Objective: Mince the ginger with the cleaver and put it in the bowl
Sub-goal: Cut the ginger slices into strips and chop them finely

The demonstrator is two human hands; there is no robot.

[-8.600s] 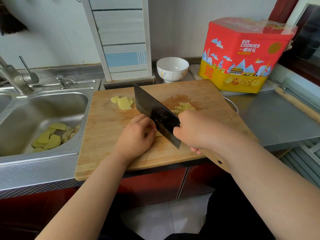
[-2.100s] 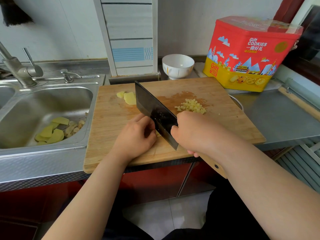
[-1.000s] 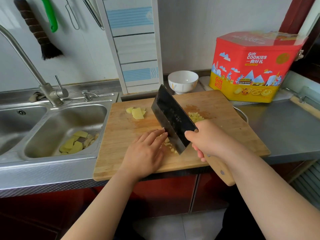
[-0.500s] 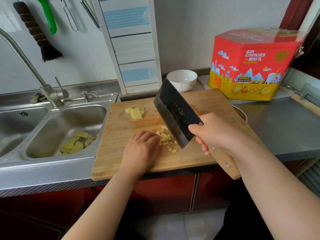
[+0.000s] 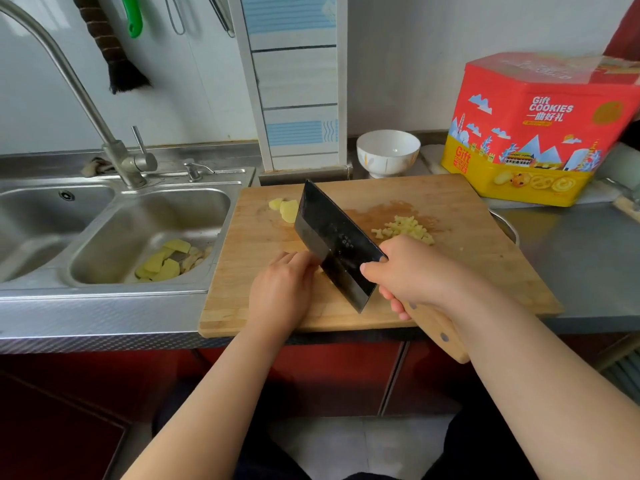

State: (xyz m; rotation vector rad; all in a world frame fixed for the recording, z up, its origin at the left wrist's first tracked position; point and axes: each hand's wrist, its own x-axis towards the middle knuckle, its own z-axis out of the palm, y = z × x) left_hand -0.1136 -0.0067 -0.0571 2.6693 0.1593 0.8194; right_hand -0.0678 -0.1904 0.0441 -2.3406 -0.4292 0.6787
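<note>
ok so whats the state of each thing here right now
cleaver: gripped by right hand, blade down on cutting board
left hand: fingers curled beside blade
minced ginger: piled on board
ginger slices: uncut
bowl: empty, upright

Against half a second ago, the cleaver (image 5: pixel 337 245) sits lower at frame centre, its edge near the board. The left hand (image 5: pixel 282 289) now presses up against the blade, covering the small diced bits seen there before. The minced ginger pile (image 5: pixel 403 230) right of the blade shows again.
</note>
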